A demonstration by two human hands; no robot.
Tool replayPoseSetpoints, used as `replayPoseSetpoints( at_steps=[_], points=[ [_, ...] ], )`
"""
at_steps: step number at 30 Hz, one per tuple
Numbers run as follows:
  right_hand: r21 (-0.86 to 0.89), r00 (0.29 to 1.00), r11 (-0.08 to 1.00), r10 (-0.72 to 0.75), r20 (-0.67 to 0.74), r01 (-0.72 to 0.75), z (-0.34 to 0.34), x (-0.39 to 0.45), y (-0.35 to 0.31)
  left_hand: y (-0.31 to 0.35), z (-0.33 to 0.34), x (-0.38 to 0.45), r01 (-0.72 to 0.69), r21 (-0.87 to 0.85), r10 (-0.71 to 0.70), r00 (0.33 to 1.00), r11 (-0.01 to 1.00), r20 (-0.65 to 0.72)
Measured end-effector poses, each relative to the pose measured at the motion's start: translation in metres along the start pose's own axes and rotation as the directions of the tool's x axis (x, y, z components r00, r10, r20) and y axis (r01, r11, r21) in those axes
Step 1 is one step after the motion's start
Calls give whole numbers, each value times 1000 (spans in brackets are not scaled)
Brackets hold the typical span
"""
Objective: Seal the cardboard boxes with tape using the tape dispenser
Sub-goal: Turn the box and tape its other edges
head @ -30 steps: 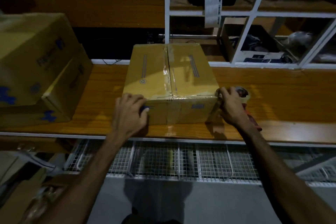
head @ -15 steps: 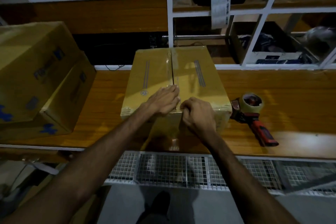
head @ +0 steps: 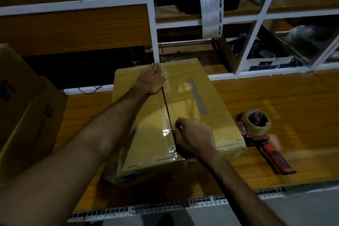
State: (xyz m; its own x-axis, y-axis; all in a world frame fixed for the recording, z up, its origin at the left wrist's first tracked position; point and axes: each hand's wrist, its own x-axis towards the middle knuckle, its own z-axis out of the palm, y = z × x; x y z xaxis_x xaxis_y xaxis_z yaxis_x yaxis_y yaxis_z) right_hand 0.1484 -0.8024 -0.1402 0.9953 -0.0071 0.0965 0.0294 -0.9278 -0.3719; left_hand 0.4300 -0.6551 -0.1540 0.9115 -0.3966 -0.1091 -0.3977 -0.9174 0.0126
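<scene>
In the middle of the frame we see a yellow-brown corrugated cardboard box sitting on the glossy orange wood-grain counter. Its two top flaps meet in a dark centre seam, and a strip of clear shiny tape wrinkles and glints along that seam near the front edge. Our left hand lies flat with straight fingers on the far end of the seam; half a second ago it was pressed near the front edge beside the right hand, so it has slid away toward the back. Our right hand stays at the near end, its fingers curled and knuckles up, pressing on the taped seam; we cannot tell whether it pinches anything. The tape dispenser, with a red handle and a tan roll, lies on the counter just right of the box, untouched. More cardboard boxes are stacked at the left edge.
</scene>
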Motion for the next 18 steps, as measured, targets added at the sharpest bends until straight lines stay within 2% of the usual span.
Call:
replayPoseSetpoints(
  at_steps=[4,8,10,12,14,16,18],
  points=[
    [-34,996,999,42,81,-40,-6,16,-5,-16,8,23,-8,-18,6,990,1000,-141],
    [86,999,995,45,22,-47,1,89,-11,-25,7,31,-66,-116,31,961,991,-276],
    [98,1000,995,-1,-23,3,8,145,-17,-31,3,36,-83,-188,17,944,979,-329],
    [69,996,993,-94,-10,94,15,198,-25,-38,1,41,-78,-219,3,946,973,-324],
    [-33,985,989,-143,96,147,25,241,-26,-43,2,46,-55,-188,-2,956,981,-294],
    [-128,974,979,-133,185,158,33,268,-18,-48,1,50,-36,-168,-11,962,985,-272],
    [-147,979,980,-104,178,131,36,280,-1,-58,0,54,-24,-147,-15,966,989,-260]
  ],
)
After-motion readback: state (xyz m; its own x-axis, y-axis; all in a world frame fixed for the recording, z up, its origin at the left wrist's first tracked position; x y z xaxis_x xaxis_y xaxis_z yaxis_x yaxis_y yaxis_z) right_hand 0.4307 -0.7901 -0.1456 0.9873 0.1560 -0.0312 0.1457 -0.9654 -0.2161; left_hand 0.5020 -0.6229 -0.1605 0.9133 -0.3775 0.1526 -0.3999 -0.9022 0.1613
